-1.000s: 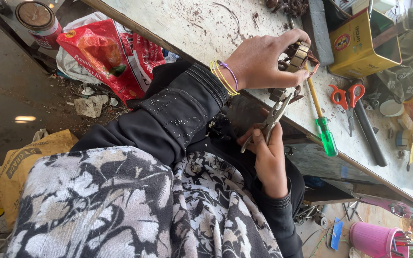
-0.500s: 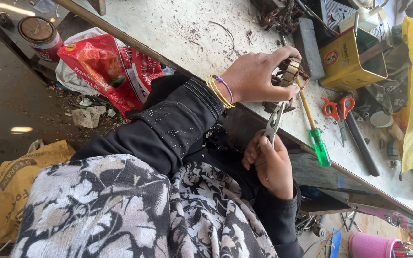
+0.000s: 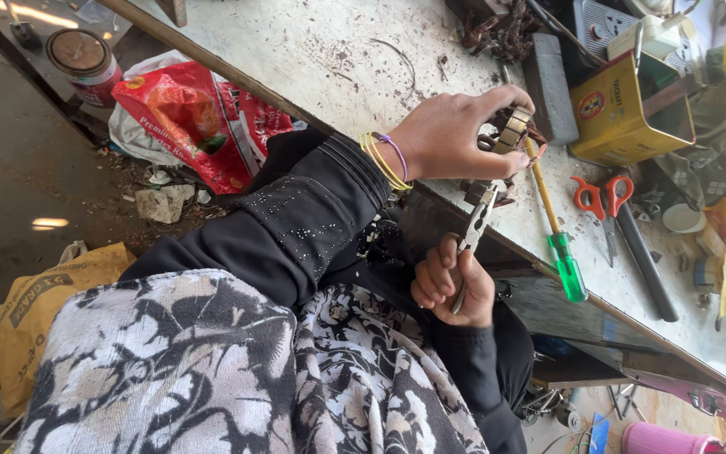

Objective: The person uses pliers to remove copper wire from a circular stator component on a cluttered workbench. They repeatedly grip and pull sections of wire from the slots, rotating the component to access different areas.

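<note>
Pliers (image 3: pixel 474 225) sit in your right hand (image 3: pixel 453 282), just right of the frame's centre, their long axis running steeply from the handles in your fist at lower left up to the nose at upper right. The nose points at the small metal part (image 3: pixel 510 130) that your left hand (image 3: pixel 455 134) pinches between thumb and fingertips at the edge of the workbench (image 3: pixel 313 50). Your right fingers are curled tight round the handles; whether the nose is actually biting anything you cannot tell, as dark bits lie around it.

Against the picture from half a second ago, the pliers keep nearly the same slant and grip, and your left hand remains on the part. The view has shifted a little, so hands and tools sit lower in the frame.

Just right of the pliers, a screwdriver (image 3: pixel 556 223) with a yellow shaft and green handle lies on the bench, handle toward the lower right. Further right lie orange-handled scissors (image 3: pixel 602 202), and above them a yellow tin box (image 3: pixel 623 113). At upper left, below the bench, a red printed bag (image 3: pixel 191 118) lies on the floor near a round can (image 3: pixel 81 59).
</note>
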`<state>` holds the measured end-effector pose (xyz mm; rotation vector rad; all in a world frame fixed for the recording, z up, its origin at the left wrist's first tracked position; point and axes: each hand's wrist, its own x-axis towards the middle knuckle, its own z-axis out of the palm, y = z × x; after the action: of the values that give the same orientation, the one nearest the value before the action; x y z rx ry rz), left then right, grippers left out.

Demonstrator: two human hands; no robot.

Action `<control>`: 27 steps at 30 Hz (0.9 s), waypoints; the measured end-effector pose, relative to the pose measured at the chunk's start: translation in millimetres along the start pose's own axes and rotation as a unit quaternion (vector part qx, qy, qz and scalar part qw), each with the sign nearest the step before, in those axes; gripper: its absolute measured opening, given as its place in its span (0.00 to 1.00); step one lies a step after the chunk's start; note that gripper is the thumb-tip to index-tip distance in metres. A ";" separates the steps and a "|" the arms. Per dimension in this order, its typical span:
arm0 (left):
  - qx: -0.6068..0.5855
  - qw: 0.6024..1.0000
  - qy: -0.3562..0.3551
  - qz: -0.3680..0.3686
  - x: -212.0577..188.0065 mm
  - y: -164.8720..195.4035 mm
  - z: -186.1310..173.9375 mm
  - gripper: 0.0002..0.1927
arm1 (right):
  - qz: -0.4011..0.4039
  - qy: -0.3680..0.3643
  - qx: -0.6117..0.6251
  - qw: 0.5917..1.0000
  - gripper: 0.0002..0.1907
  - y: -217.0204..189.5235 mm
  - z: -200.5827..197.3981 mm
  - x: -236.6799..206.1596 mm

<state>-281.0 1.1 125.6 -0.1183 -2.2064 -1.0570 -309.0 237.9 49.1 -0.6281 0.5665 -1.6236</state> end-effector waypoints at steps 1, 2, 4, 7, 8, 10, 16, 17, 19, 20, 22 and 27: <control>0.002 1.000 0.005 0.004 -3.2 -1.2 -2.8 0.34 | 0.009 0.041 -0.050 0.998 0.14 -0.2 9.4 -1.0; 0.003 1.000 0.009 0.009 -4.4 -3.3 -5.1 0.33 | 0.018 0.082 -0.099 0.991 0.14 -0.7 18.0 -1.3; -0.001 1.000 0.013 0.023 -4.3 -8.5 -8.4 0.32 | 0.013 0.167 -0.115 0.979 0.12 -0.8 29.5 3.8; -0.003 0.999 0.021 0.042 -3.0 -21.1 -13.9 0.31 | -0.035 0.241 -0.183 0.952 0.09 5.3 34.7 17.5; 0.002 0.999 0.028 0.043 -2.2 -25.9 -15.8 0.31 | -0.054 0.255 -0.214 0.941 0.08 7.1 33.9 22.2; 0.007 0.998 0.040 0.042 0.1 -35.1 -19.2 0.32 | -0.062 0.293 -0.291 0.909 0.10 9.4 30.3 30.5; 0.016 0.997 0.046 0.055 9.3 -51.5 -20.1 0.33 | -0.082 0.340 -0.374 0.859 0.10 10.9 21.2 52.2; 0.020 0.998 0.041 0.047 10.9 -53.2 -19.7 0.34 | -0.080 0.350 -0.375 0.855 0.10 10.0 21.0 55.7; 0.022 0.999 0.025 0.031 17.8 -56.6 -18.3 0.34 | -0.094 0.359 -0.486 0.791 0.15 3.9 20.5 64.1; 0.019 0.999 0.016 0.023 14.9 -57.4 -21.3 0.35 | -0.101 0.361 -0.539 0.754 0.20 7.4 24.8 66.9; 0.013 1.000 0.010 0.023 16.4 -60.9 -21.8 0.35 | -0.086 0.430 -0.676 0.592 0.24 8.6 28.9 71.0; 0.026 0.997 0.050 0.052 22.4 -68.0 -19.1 0.34 | -0.141 0.435 -0.764 0.455 0.25 2.0 37.6 74.2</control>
<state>-311.8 -62.3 103.0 -0.1519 -2.1129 -0.9279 -290.0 163.6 81.4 -1.0961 3.0195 -1.1611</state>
